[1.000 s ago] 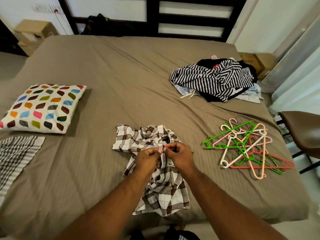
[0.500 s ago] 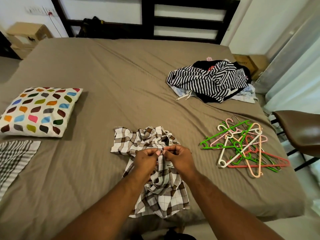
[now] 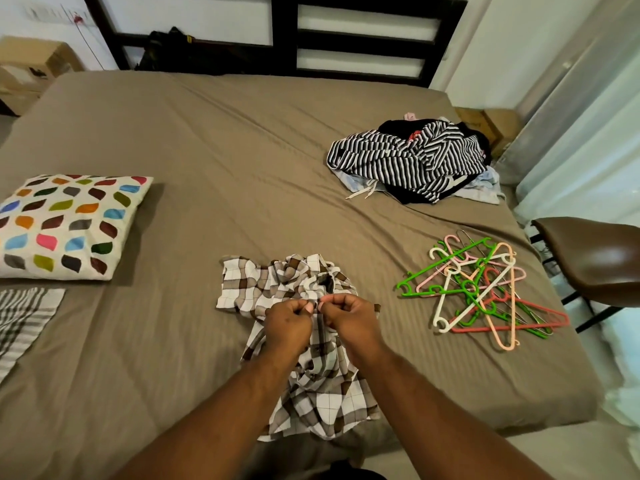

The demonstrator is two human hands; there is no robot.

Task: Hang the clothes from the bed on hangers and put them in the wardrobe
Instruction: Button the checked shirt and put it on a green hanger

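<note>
2 hands, left (image 3: 289, 322) and right (image 3: 349, 317), pinch the checked shirt (image 3: 322, 396).

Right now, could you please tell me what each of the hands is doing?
Left hand: closed, pinching the checked shirt.
Right hand: closed, pinching the same shirt.

Bare sheet (image 3: 389, 337) lies between shirt (image 3: 277, 282) and hangers (image 3: 469, 292), seemingly passable.

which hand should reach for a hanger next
Probably the right hand: the hangers lie on its side of the shirt. The left hand would have to cross over. Both now pinch the shirt.
</note>
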